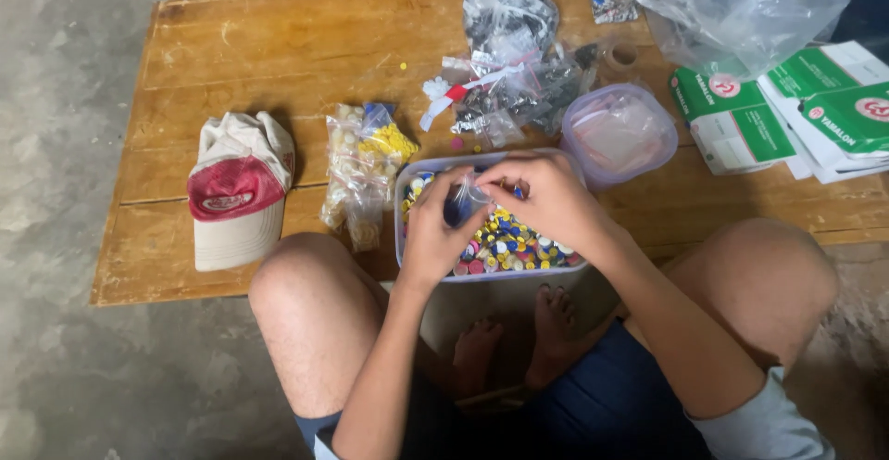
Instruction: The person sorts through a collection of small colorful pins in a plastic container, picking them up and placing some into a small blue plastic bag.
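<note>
My left hand (pixel 433 230) and my right hand (pixel 544 199) meet over a clear plastic tub (pixel 402 238) filled with several small round pieces in blue, yellow, red and white. Between the fingers of both hands is a small clear plastic bag (pixel 466 202) with dark blue pieces inside. Both hands pinch the bag's top edge. The tub stands at the near edge of a low wooden table (pixel 278 43), between my knees.
A red and white cap (pixel 236 191) lies at the left. Small filled bags (pixel 363 168) sit beside the tub, more bags (pixel 509 62) behind it. A round clear container (pixel 619 134), green and white boxes (pixel 787 108) and a large clear bag (pixel 741 6) are at the right.
</note>
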